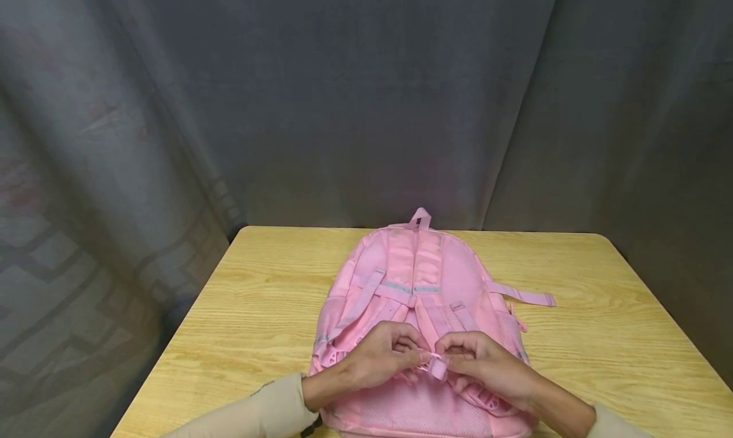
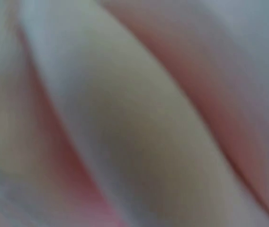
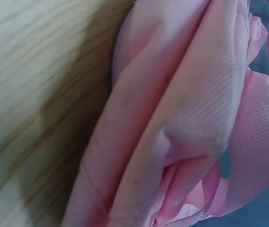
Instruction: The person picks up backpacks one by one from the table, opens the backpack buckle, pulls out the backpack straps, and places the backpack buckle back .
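Observation:
A pink backpack (image 1: pixel 424 409) lies on the table with its shoulder straps (image 1: pixel 413 260) facing up and its top loop pointing away from me. Over its lower middle, my two hands meet at a short pink webbing strap (image 1: pixel 438 368). My left hand (image 1: pixel 380 356) pinches the strap's left side between thumb and fingers. From the right, my right hand (image 1: pixel 491 365) pinches it too, fingers curled. In the left wrist view, blurred fingers (image 2: pixel 139 123) fill the picture. The right wrist view has the bag's side (image 3: pixel 172 109) and looped webbing (image 3: pixel 255 137), with part of a hand at the right edge.
The wooden table (image 1: pixel 258 291) extends on both sides of the bag. A loose pink strap (image 1: pixel 523 295) sticks out rightward onto it. Grey curtains (image 1: pixel 366 107) hang behind the table's far edge and along its sides.

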### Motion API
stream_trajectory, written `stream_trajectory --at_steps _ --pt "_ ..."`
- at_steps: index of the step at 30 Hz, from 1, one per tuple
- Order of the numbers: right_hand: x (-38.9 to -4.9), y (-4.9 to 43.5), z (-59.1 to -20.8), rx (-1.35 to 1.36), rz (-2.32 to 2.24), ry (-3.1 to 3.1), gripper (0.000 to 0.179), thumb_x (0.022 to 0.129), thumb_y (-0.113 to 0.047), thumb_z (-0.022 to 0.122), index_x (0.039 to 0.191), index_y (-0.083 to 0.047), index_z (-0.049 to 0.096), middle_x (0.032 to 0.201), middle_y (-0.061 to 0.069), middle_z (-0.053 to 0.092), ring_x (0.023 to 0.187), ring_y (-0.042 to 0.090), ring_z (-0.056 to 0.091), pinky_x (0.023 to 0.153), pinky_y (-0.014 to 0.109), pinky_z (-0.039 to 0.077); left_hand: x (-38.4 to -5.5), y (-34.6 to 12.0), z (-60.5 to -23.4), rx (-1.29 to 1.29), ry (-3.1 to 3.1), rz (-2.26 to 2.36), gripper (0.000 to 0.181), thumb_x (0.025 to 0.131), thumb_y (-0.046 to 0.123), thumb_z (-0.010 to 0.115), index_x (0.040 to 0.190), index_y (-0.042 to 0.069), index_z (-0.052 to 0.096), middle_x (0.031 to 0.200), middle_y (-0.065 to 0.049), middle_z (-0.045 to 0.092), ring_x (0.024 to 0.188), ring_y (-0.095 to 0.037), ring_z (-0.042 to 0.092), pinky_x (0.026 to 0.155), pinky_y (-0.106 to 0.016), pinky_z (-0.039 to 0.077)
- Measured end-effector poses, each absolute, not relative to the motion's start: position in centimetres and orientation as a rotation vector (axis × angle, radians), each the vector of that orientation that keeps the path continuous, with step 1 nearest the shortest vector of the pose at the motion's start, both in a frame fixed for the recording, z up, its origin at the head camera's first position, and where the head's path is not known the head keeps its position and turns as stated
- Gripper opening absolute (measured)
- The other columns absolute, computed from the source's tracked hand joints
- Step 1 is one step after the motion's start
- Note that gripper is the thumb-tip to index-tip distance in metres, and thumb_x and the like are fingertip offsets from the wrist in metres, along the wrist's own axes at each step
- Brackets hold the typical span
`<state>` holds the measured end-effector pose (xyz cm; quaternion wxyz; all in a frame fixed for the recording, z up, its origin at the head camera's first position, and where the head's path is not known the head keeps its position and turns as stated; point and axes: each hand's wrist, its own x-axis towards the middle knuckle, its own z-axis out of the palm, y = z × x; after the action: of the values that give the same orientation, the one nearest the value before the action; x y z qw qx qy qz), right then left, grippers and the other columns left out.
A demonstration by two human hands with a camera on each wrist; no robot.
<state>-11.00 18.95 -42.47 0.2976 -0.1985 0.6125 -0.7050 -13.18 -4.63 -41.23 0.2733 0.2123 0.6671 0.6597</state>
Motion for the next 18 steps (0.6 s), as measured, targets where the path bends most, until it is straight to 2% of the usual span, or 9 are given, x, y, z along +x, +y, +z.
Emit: stream_trajectory --at_steps 10,18 --pt "-11.08 18.86 -42.66 -0.610 -1.894 1.658 0.014 0.101 -0.003 0.051 0.110 0.001 0.061 0.097 -0.005 0.070 0.084 0.004 0.066 0.072 0.022 0.059 -13.33 -4.69 -41.19 0.561 1.735 1.775 0.012 0.093 -0.001 0.064 0.099 -0.011 0.064 0.079 -0.004 0.068 0.064 -0.013 0.065 0.065 -0.036 0.062" --pt "-11.02 18.83 -42.57 -0.652 -1.899 1.703 0.013 0.099 0.000 0.054 0.103 0.010 0.059 0.093 0.002 0.074 0.079 0.007 0.069 0.070 0.023 0.059 -13.33 -4.70 -41.28 0.594 1.782 1.744 0.010 0.091 -0.002 0.065 0.097 -0.011 0.065 0.078 -0.009 0.069 0.064 -0.012 0.064 0.061 -0.029 0.060"
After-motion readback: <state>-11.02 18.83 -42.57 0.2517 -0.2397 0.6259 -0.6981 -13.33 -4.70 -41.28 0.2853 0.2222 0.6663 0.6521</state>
